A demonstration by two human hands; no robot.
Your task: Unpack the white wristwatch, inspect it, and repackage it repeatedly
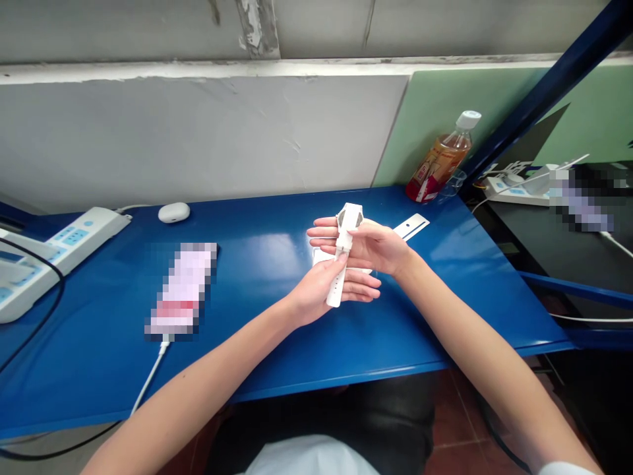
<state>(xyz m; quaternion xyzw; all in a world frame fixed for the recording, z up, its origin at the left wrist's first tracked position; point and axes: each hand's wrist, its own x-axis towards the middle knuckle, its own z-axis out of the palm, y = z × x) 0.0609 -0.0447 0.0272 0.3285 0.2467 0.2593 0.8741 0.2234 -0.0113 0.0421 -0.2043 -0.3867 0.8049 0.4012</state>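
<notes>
The strap point(346, 237) is held above the worktop point(257, 264), slanted one-to-seven o'clock; it is pinned under the thumbs of left hand point(320, 285) and right hand point(376, 248), fingers extended, apparently for steadiness.

head | looking from wearer's own head | facing forward and down over blue table point(257, 270) | near, reaching to grey wall panel point(198, 132)
</notes>
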